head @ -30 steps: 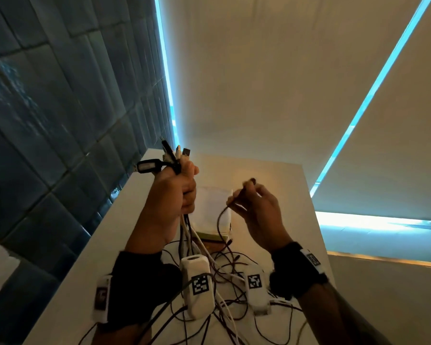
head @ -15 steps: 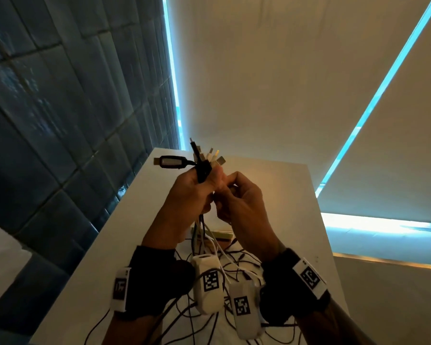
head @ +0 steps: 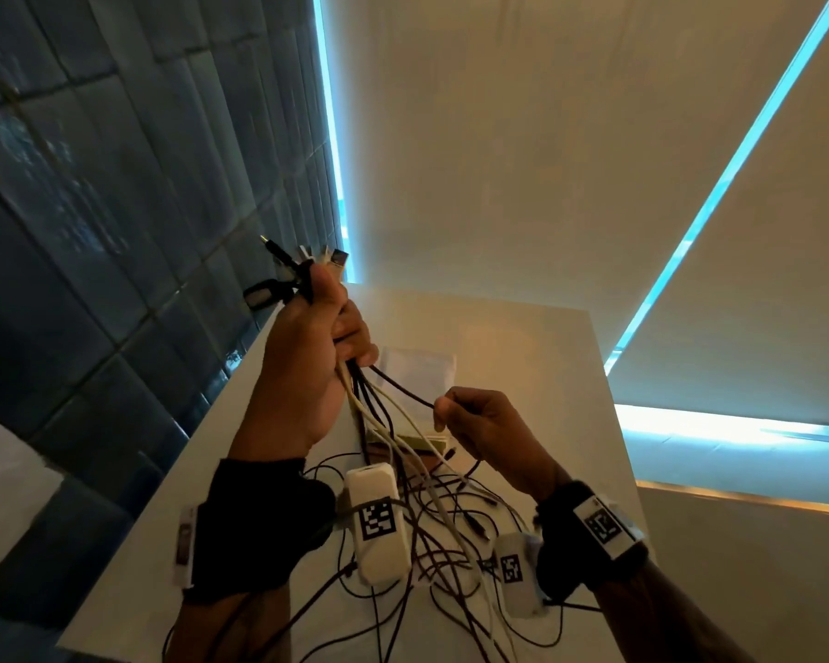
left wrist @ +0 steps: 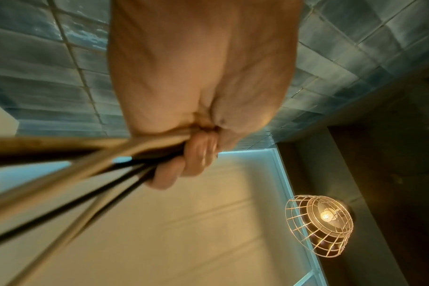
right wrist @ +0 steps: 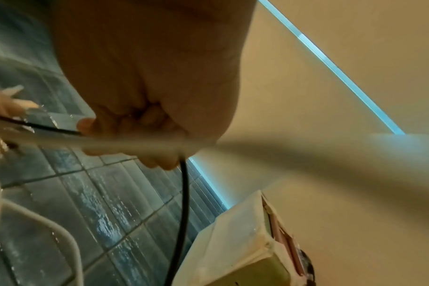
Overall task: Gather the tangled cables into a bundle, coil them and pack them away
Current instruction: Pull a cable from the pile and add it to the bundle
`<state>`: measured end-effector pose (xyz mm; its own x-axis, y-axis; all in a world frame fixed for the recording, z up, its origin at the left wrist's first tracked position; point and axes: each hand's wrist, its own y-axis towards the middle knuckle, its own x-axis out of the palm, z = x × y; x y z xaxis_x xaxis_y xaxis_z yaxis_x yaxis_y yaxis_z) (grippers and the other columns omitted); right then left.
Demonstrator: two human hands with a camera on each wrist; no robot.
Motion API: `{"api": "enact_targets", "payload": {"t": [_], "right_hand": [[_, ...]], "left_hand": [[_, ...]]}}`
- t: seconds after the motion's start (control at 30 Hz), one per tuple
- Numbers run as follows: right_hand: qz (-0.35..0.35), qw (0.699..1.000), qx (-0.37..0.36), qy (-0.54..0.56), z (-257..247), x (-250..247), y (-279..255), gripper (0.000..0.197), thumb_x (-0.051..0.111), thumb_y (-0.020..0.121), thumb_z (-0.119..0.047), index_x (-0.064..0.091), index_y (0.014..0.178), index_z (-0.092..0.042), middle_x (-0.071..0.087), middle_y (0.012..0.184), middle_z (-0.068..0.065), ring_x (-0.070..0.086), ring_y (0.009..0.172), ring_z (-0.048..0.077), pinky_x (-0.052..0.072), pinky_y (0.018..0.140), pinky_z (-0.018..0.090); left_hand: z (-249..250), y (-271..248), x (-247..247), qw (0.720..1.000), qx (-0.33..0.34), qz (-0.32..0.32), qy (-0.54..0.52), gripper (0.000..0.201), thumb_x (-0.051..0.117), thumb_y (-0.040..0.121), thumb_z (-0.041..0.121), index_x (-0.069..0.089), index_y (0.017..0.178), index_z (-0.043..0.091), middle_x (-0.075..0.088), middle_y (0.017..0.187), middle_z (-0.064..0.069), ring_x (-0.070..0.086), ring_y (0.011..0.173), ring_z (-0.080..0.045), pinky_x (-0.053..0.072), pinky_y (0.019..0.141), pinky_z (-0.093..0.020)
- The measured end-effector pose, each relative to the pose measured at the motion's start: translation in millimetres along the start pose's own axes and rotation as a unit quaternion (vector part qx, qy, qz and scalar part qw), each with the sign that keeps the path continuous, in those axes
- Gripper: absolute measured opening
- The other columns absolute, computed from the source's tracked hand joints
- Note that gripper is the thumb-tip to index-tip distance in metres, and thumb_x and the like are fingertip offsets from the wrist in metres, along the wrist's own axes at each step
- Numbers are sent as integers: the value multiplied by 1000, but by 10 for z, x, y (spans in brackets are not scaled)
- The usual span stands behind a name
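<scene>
My left hand (head: 317,356) is raised above the white table (head: 522,356) and grips a bundle of black and white cables (head: 379,409), their plug ends (head: 307,260) sticking up out of the fist. In the left wrist view the cables (left wrist: 105,164) fan out from the curled fingers (left wrist: 191,162). My right hand (head: 479,423), lower and to the right, pinches one thin black cable (head: 403,387) that runs up to the left fist. In the right wrist view this black cable (right wrist: 184,185) hangs down from the right hand (right wrist: 145,123). The loose tangle (head: 451,519) lies on the table under both wrists.
A white, paper-wrapped box (head: 417,375) stands on the table behind the hands; the right wrist view shows the box (right wrist: 243,241) close by. A dark tiled wall (head: 116,208) runs along the table's left edge. A wire-cage lamp (left wrist: 318,228) glows above.
Both hands were together at the bundle half a second ago. My right hand has since drawn down and right along one black cable, while my left hand lifted the bundle a little higher.
</scene>
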<state>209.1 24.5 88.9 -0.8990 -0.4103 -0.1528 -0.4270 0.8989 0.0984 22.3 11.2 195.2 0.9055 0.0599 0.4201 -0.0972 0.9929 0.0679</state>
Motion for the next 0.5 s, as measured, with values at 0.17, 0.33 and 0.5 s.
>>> {"api": "enact_targets", "payload": {"t": [0.17, 0.33, 0.5], "right_hand": [[40, 997, 6, -63, 295, 4, 48, 30, 46, 100, -12, 58, 77, 2, 51, 54, -17, 46, 51, -3, 36, 53, 8], [83, 991, 53, -90, 734, -57, -29, 31, 45, 100, -9, 55, 71, -11, 51, 55, -19, 44, 54, -5, 35, 57, 9], [138, 975, 95, -148, 997, -59, 11, 31, 51, 97, -12, 62, 68, -11, 60, 65, -4, 53, 62, 7, 41, 66, 31]], "left_hand": [[53, -30, -35, 999, 1, -33, -12, 31, 31, 102, 29, 47, 81, 14, 34, 52, 9, 30, 45, -4, 31, 47, -20], [148, -47, -96, 997, 61, -34, -22, 37, 29, 102, 32, 43, 73, 15, 32, 49, 10, 26, 42, -4, 26, 44, -20], [146, -65, -83, 997, 58, -40, -25, 36, 31, 101, 34, 39, 71, 15, 30, 49, 9, 24, 41, -5, 25, 42, -20]]}}
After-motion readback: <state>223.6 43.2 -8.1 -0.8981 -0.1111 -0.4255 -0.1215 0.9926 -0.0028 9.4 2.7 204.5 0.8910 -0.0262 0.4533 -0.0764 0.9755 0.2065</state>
